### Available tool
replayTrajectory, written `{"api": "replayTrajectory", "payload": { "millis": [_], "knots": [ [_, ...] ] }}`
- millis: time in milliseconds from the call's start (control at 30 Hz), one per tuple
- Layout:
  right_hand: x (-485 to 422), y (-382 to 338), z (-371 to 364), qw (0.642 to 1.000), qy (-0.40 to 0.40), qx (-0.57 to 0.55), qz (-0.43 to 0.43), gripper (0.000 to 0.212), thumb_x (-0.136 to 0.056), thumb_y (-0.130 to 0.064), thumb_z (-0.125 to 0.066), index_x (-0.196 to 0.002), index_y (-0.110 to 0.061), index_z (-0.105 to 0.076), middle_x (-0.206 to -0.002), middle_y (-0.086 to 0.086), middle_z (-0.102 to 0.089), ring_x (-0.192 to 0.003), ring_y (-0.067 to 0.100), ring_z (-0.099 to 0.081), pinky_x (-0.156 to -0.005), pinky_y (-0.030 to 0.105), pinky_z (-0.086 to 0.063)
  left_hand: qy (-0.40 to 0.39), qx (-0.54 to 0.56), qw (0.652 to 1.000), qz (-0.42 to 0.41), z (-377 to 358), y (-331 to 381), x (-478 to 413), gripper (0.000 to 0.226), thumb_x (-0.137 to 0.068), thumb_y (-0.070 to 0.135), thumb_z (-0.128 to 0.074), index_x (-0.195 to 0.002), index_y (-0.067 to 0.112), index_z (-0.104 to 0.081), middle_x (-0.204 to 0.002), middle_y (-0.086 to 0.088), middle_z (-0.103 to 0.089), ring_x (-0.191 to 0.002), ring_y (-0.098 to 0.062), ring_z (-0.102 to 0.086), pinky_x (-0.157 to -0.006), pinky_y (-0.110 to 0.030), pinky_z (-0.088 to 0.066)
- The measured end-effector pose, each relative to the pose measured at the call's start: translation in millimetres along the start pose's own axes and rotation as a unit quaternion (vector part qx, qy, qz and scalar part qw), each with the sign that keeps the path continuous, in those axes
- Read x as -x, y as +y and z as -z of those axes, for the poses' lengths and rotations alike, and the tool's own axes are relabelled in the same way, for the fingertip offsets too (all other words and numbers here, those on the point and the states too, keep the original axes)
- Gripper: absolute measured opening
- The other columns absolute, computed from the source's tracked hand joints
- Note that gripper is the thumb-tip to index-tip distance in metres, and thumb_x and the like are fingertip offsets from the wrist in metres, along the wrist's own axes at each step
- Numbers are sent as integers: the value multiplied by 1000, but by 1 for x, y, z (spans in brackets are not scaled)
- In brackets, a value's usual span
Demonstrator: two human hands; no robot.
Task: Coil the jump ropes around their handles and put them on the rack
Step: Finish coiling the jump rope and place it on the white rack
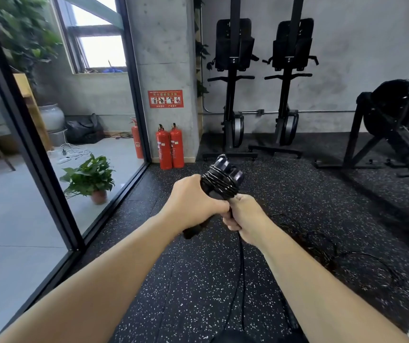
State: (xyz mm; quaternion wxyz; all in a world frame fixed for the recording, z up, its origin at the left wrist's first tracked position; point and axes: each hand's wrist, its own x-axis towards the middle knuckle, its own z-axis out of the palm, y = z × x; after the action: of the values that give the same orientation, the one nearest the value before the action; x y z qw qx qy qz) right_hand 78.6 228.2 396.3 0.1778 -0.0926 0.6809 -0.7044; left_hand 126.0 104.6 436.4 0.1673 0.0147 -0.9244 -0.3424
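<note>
Left forearm [114,263] and right forearm [309,276] were held extended forward, converging toward the middle. The left hand [196,203] was seen curled round the handles [223,180], back of hand upward. The right hand [245,219] was held touching it, closed in a fist on the rope [242,263], which was pinched near the handles

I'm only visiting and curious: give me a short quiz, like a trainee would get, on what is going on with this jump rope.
1. True or false: the rope is wound several turns around the handles.
2. Which hand grips the handles? A) left B) right C) neither
3. How many red fire extinguishers stand against the concrete pillar, on this side of the glass wall?
Key: 1 true. 2 A: the left hand grips them, while the right hand pinches the rope. 3 two.
</note>
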Motion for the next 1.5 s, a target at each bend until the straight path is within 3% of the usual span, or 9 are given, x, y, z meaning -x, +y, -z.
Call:
{"api": "replayTrajectory", "payload": {
  "millis": [233,433,533,733,867,1033,1200,1367,1500],
  "knots": [
    [7,-11,2,997,-18,48,54,25,-89,-17,-59,-66,-8,-56,-61,6,-54,-43,11,-34,-37,19,-22,15,-27,998,60,2,-20,-12,44,-56,39,-86,-86,22,-59,-78,10,-64,-71,-3,-59,-53,-18,-35],
    [4,-10,2,991,33,82,104,45,-85,-40,-70,-54,-12,-55,-39,-8,-45,-32,3,-33,-36,14,-25,-40,-86,991,91,5,-14,-10,70,-41,61,-72,-96,23,-53,-86,7,-65,-78,-13,-64,-73,-35,-56],
    [3,-11,6,989,56,73,115,47,-85,-42,-69,-53,-11,-54,-41,-5,-43,-32,4,-33,-36,15,-25,-72,-87,988,107,2,-16,-7,61,-44,59,-78,-90,25,-59,-82,7,-68,-79,-13,-67,-76,-38,-59],
    [1,-12,7,981,66,144,116,53,-85,-56,-63,-56,-13,-53,-53,3,-47,-45,14,-37,-51,29,-31,6,-75,986,151,-11,-13,-8,42,-57,50,-72,-84,24,-53,-81,6,-66,-76,-15,-63,-69,-31,-51],
    [8,-21,7,924,116,332,148,58,-97,-48,-43,-50,-15,-37,-53,2,-48,-52,21,-43,-57,34,-34,29,-130,976,174,-3,-18,-15,37,-64,50,-71,-83,23,-54,-82,3,-64,-78,-20,-63,-70,-30,-51],
    [22,-38,1,828,159,486,232,52,-97,-38,-43,-52,-11,-49,-64,5,-65,-59,24,-56,-61,32,-46,27,-227,960,159,5,-22,-13,31,-76,48,-64,-77,23,-48,-73,4,-56,-68,-18,-59,-58,-27,-42],
    [21,-56,0,752,180,559,299,54,-97,-42,-46,-51,-16,-34,-53,-2,-38,-51,21,-38,-57,30,-31,-2,-297,949,108,5,-17,-10,31,-72,46,-67,-77,22,-48,-74,4,-56,-70,-22,-60,-56,-27,-40],
    [22,-70,9,716,187,591,321,52,-94,-41,-48,-50,-16,-34,-54,-3,-37,-59,25,-45,-57,29,-31,-27,-272,958,81,12,-17,-11,35,-65,46,-74,-82,23,-54,-73,5,-61,-67,-19,-62,-56,-25,-40],
    [28,-77,18,723,183,584,320,53,-91,-39,-53,-48,-13,-37,-50,-2,-38,-57,25,-47,-55,29,-32,-82,-102,985,115,18,-27,-11,44,-47,45,-75,-79,18,-60,-67,3,-65,-59,-19,-63,-57,-32,-53]
  ]
}}
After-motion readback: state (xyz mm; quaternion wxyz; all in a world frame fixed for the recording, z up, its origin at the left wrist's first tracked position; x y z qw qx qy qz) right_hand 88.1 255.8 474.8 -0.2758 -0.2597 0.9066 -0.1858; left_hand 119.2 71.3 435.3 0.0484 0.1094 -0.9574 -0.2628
